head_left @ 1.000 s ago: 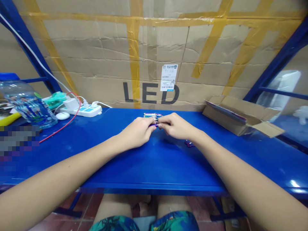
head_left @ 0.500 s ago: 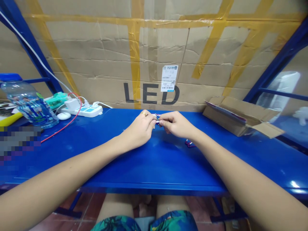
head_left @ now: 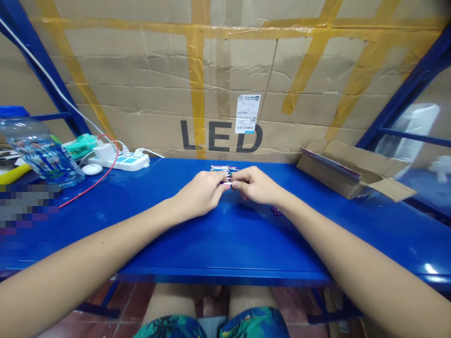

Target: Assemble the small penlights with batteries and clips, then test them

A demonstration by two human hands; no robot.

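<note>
A row of slim, shiny, pen-like sticks (head_left: 224, 167) in several colours lies side by side on the blue table, just past my fingertips. At the near side of this row, my left hand (head_left: 205, 191) pinches one end of a slim stick (head_left: 227, 183) between thumb and fingers. Close against it, my right hand (head_left: 256, 186) has its thumb and fingertips closed on the other end. My fingers cover most of that stick, so its exact kind is hard to make out. Beside my right wrist lies a small purple, looped-looking thing (head_left: 276, 211), partly behind the forearm.
An open cardboard box (head_left: 347, 171) stands at the right back. On the left are a water bottle (head_left: 42, 148), a white power strip (head_left: 130, 161), a white mouse-like object (head_left: 92, 169) and a red cable (head_left: 102, 179). A large taped carton (head_left: 151, 94) rises behind the table (head_left: 197, 244).
Both hands have come slightly nearer to me, the left one also turning. More of the row of sticks now shows beyond the fingers, and less of the purple thing.
</note>
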